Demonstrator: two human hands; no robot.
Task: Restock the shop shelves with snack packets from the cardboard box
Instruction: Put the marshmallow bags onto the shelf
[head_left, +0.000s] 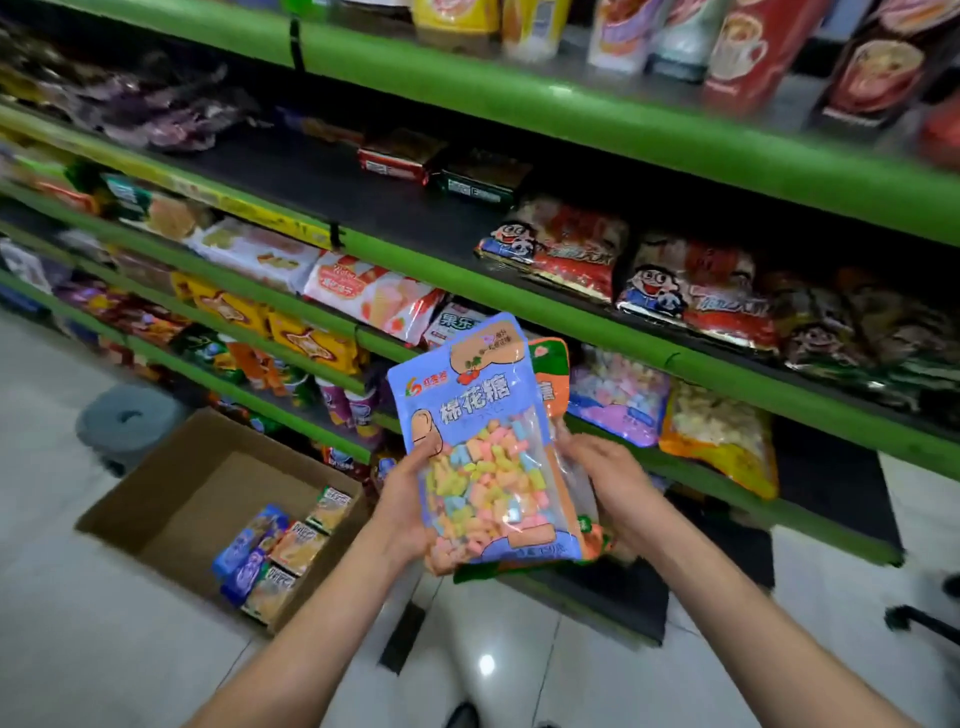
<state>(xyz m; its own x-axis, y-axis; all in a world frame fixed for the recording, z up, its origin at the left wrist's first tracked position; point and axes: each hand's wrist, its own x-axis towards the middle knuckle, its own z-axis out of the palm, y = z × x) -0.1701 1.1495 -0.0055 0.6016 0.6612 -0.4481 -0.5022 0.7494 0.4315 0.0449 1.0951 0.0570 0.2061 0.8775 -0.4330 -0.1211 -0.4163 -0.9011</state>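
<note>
Both hands are up in front of the shelving, and between them sits a blue marshmallow packet (485, 447), its clear window full of pastel pink, yellow, blue and orange pieces. The left hand (408, 501) grips the packet's left edge, thumb pressed flat across the front just above the window, fingers tucked out of sight behind. The right hand (605, 475) holds the right edge, fingers curled around the side of the stack. And it is a stack: tight behind the blue packet, peeking out past its right edge and bottom, is an orange-and-green packet (551, 371), carried in the same two-handed grip. Just beyond the right hand, on the green-edged shelf (727, 491), lies a lilac bag of pastel sweets (621, 397), and beside that, further right, a yellow-orange bag (719, 439). Down and to the left of the left hand, on the pale tiled floor (78, 639), sits the open cardboard box (176, 499), flaps spread, with a cluster of blue and orange snack packets (278, 558) lying in its near corner. Up above the grip, the higher shelf carries red packets with a cartoon face (670, 291), lying flat in a row.
</note>
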